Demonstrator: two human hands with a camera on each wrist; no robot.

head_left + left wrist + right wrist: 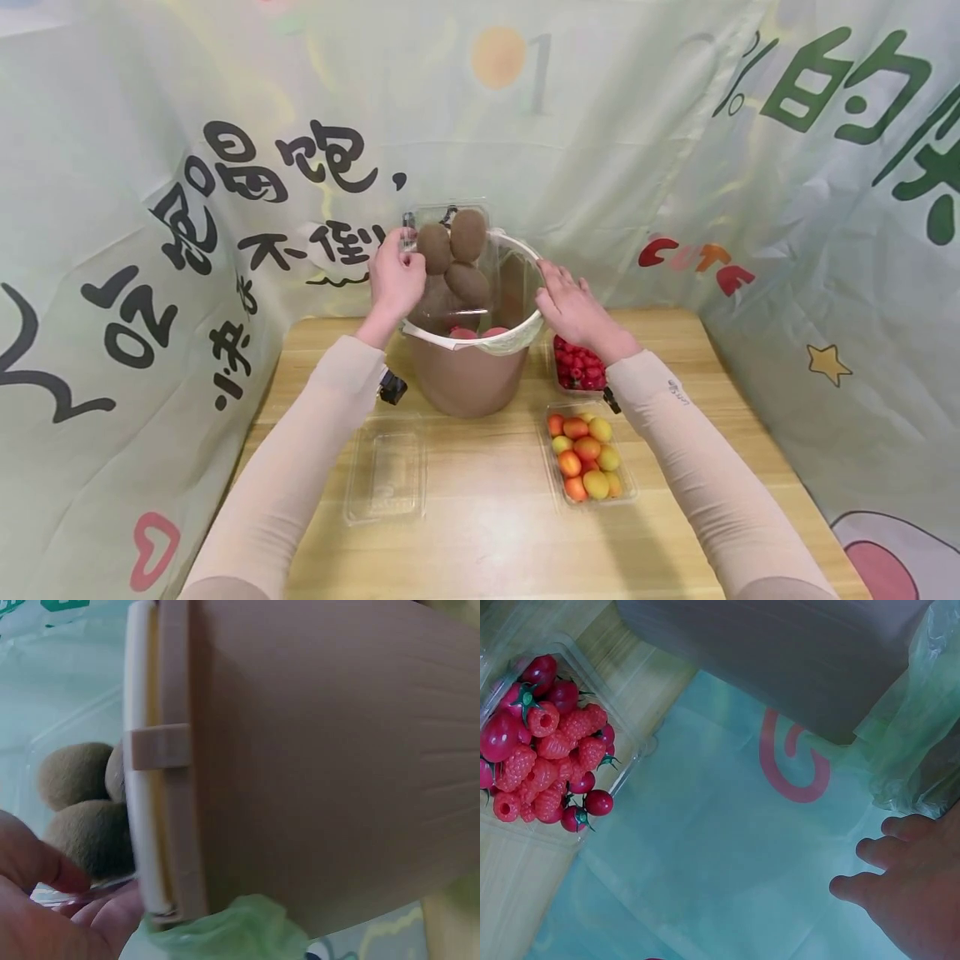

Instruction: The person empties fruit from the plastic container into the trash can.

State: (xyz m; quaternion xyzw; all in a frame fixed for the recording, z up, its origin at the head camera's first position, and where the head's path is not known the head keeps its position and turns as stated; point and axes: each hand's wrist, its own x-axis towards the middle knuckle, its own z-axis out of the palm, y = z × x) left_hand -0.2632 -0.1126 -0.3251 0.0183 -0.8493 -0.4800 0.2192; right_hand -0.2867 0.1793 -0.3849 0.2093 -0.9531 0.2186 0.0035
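My left hand (397, 275) grips the edge of a clear plastic tray (420, 218) and holds it tipped up over a brown bin (468, 379). Three brown kiwis (453, 250) lie against the tilted tray, above the bin's mouth. The left wrist view has the kiwis (75, 780) behind the bin's white rim (146, 787), with my left hand (52, 915) pinching the tray's edge. My right hand (566, 300) lies with fingers straight on the bin's right rim, where a green bag liner (517, 340) folds over. Pink-red fruit (480, 332) shows inside the bin.
A clear tray of raspberries and red cherry tomatoes (577, 367) (547, 750) sits right of the bin. In front of it is a tray of orange and yellow tomatoes (588, 458). An empty clear tray (386, 471) lies front left on the wooden table (487, 533). Printed cloth (825, 250) walls surround the table.
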